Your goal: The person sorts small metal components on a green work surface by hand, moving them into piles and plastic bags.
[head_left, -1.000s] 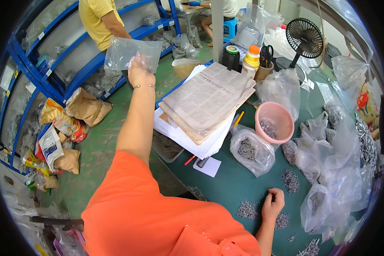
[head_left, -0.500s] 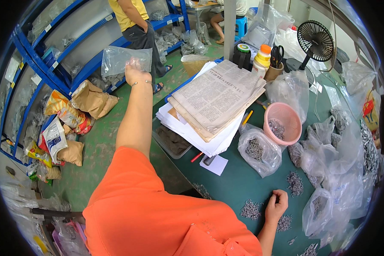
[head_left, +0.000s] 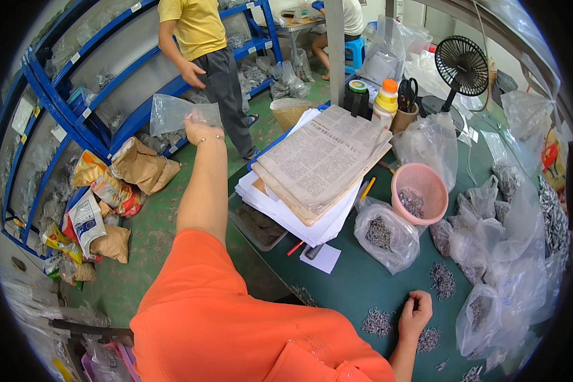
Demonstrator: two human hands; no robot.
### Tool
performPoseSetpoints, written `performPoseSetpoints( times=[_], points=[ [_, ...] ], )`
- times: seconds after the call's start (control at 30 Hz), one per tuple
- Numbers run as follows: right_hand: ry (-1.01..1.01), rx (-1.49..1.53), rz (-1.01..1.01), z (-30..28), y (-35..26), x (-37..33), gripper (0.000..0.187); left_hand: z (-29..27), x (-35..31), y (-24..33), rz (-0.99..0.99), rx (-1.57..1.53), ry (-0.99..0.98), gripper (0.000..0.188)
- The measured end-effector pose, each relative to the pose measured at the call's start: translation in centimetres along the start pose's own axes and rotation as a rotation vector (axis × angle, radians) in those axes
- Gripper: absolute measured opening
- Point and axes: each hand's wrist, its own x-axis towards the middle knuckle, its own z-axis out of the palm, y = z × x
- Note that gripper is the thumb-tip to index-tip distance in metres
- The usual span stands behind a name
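At the end of my outstretched left arm, my left hand [head_left: 202,129] grips a clear plastic bag [head_left: 172,114], holding it up over the floor. Loosely curled, my right hand [head_left: 416,312] rests on the green table [head_left: 356,286], and anything inside its fingers is hidden. Small grey metal pieces lie in piles around it: one pile [head_left: 377,322] to its left, another [head_left: 428,339] beside the wrist, a third [head_left: 442,280] further off. Beyond them are an open plastic bag [head_left: 388,245] of the same kind of pieces and a pink basket [head_left: 421,194] partly filled with them.
A person in a yellow shirt [head_left: 197,28] stands past my left hand, before blue shelves [head_left: 134,70]. Newspapers [head_left: 321,156] and papers are stacked on the table, near a black fan [head_left: 461,63], scissors [head_left: 407,92] and a bottle [head_left: 386,102]. Filled bags [head_left: 490,242] crowd the right side.
The person in yellow has come a little nearer, one hand now lowered and extended toward the bag. My left hand still holds the bag, slightly lower. My right hand keeps its place.
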Motion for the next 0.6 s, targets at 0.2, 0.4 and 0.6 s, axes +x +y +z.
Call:
performPoseSetpoints(
  times=[0.2, 0.4, 0.6],
  points=[
    [-0.002, 0.002, 0.001, 0.1, -0.1, 0.1, 0.010, 0.2, -0.3, 0.2, 0.050, -0.046, 0.015, 0.055],
    [0.015, -0.005, -0.007, 0.1, -0.1, 0.2, 0.011, 0.3, -0.2, 0.0, 0.048, -0.058, -0.025, 0.052],
    [0.018, -0.007, -0.005, 0.1, 0.0, 0.1, 0.011, 0.8, -0.8, -0.2, 0.071, 0.054, -0.008, 0.048]
  ],
)
